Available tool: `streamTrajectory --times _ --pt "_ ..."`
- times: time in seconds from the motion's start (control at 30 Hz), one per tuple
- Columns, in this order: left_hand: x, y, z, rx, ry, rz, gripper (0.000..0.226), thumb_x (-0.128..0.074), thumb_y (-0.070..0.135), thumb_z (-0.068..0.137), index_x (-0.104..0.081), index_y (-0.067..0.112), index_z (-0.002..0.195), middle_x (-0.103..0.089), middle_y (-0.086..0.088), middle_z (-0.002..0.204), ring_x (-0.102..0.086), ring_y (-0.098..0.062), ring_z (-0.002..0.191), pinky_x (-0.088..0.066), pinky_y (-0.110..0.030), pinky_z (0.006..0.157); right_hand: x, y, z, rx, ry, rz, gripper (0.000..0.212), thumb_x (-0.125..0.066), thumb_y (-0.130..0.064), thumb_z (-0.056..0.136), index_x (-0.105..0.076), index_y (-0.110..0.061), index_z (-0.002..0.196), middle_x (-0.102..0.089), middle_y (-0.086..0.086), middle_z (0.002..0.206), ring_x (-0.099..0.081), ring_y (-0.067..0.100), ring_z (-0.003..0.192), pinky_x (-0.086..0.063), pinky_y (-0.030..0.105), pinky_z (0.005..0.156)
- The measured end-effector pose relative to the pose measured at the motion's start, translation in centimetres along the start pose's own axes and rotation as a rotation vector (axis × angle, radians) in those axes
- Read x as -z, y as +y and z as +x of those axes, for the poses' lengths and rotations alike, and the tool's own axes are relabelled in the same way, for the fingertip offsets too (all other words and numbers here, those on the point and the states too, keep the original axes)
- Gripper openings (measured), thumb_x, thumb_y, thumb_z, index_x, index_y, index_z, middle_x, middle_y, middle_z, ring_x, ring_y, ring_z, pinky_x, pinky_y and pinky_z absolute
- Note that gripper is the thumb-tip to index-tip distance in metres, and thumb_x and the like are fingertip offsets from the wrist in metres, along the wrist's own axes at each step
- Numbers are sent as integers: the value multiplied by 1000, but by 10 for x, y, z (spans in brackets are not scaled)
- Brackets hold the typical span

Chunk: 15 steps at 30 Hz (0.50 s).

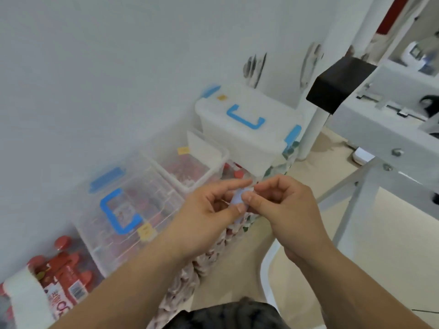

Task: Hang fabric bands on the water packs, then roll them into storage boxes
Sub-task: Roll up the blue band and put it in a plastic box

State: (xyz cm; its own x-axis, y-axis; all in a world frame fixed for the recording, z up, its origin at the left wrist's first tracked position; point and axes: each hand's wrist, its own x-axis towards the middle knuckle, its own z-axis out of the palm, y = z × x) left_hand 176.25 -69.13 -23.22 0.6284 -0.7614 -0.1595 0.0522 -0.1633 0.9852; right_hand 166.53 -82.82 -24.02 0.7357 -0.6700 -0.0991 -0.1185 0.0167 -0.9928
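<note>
**Fabric band of pale blue cloth pinched between both hands above the water packs**

The fabric band is held at mid-picture, in the gap between the left hand and the right hand. It is pinched by the left thumb and forefinger on one side, and by the right thumb against curled fingers on the other. Only a short strip is seen between the thumbs, standing roughly upright in the picture. Its full length is hidden by the fingers and blurred by motion.

The coming move is judged to turn on what lies under the hands. A row of shrink-wrapped water packs with red caps is seen directly below and slightly left of the band, on the beige floor. The row runs away from the person, so the band would be brought downward, and neither hand is clearly nearer. Another red-capped, red-labelled water pack stands well apart at the lower left, on the left hand's side.

Beyond the row, three storage boxes are lined along the white wall:
- a clear plastic box with a blue handle and lid
- an open clear box
- a white-lidded box with blue clips

A white metal frame stands close on the right and is judged to limit room on that side. Nothing is seen between the hands and the packs below.
</note>
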Motion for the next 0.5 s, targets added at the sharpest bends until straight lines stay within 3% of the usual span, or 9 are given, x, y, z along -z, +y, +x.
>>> streamTrajectory --times 0.1,0.23,0.3,0.37,0.43,0.5 --pt "-17 10 29 25 -18 14 40 -66 4 94 -69 29 125 -70 -19 91 -60 -28 77 -56 -52 79 20 2 27 -3 19 37 23 -87 -11 78 -66 -19 75 -75 14 73 -75 39 74 -61 60 75" --pt "-22 21 63 53 -9 -41 33 -70 4 88 -74 24 115 -73 -21 98 -70 -17 77 -57 -24 64 31 2 59 -39 -62 74 29 -81 -14 87 -56 -26 96 -78 11 81 -76 38 81 -57 63 84" --pt "-19 26 79 72 0 -133 28 -69 8 86 -76 22 109 -73 -23 101 -73 -24 82 -60 -30 62 34 -3 74 -31 -94 65 29 -77 -13 90 -51 -21 100 -79 11 82 -74 40 83 -56 63 85" --pt "-15 27 97 67 -27 -142 32 -67 4 88 -74 21 113 -73 -23 101 -73 -31 88 -62 -34 69 36 -8 89 -25 -80 59 28 -77 -10 89 -50 -15 98 -79 11 82 -74 40 83 -57 61 85" --pt "-11 26 117 55 -71 -86 36 -65 -1 91 -72 22 118 -77 -16 100 -74 -26 94 -62 -31 77 37 -11 104 -12 -27 26 26 -80 -10 86 -55 -12 90 -77 14 79 -74 38 82 -59 60 83" --pt "-8 28 137 49 -119 -42 37 -66 2 92 -72 26 120 -77 -13 102 -73 -28 101 -61 -42 87 39 -13 118 -3 41 -31 22 -83 -12 84 -61 -9 81 -72 18 76 -74 35 78 -62 55 77"
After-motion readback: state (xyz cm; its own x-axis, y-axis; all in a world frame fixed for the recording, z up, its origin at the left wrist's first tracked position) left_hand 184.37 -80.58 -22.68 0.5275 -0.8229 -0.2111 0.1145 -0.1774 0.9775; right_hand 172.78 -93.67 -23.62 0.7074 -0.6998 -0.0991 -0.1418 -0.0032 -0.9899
